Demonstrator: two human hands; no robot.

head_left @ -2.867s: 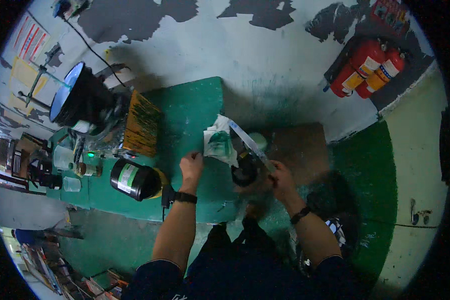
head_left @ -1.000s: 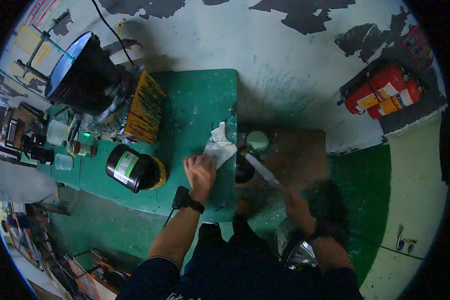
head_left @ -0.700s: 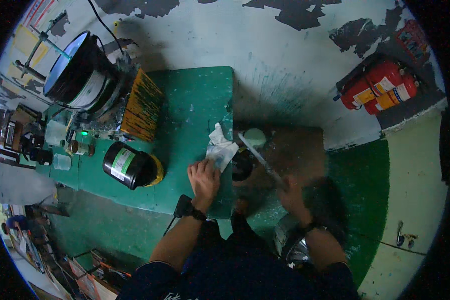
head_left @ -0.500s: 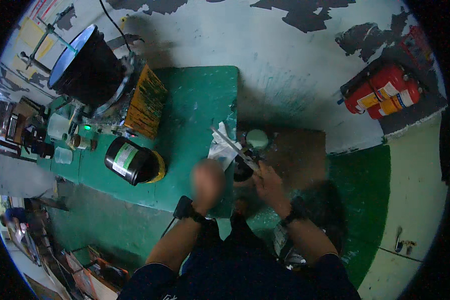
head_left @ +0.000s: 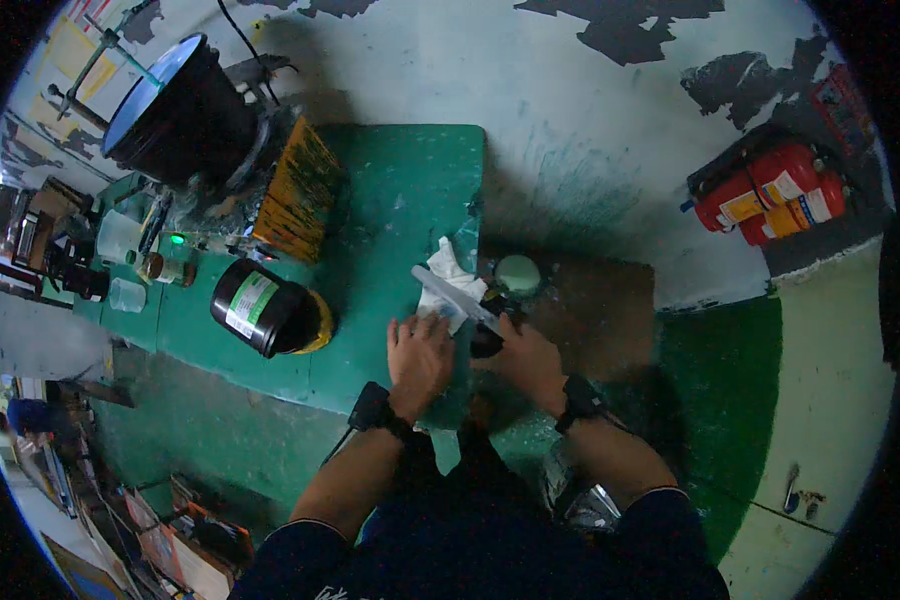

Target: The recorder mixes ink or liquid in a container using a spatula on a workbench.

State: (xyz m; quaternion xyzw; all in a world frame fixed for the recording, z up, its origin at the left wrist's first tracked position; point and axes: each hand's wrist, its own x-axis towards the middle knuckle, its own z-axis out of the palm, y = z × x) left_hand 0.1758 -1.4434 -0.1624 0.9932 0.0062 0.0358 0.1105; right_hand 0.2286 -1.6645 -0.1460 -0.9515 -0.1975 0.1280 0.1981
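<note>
One spread left hand (head_left: 420, 358) rests at a white cloth (head_left: 447, 262) while the right hand (head_left: 528, 362) grips a pale flat strip (head_left: 452, 293).

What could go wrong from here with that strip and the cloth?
The flat pale strip in the right hand angles close above the left hand's fingers, so a slip might catch them. The white cloth lies by the green table's edge and could be dragged off.

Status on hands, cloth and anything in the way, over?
Right hand holds pale flat blade. Left hand at near edge of white cloth, grip unclear. Blade over the cloth. Black tub off left.
</note>
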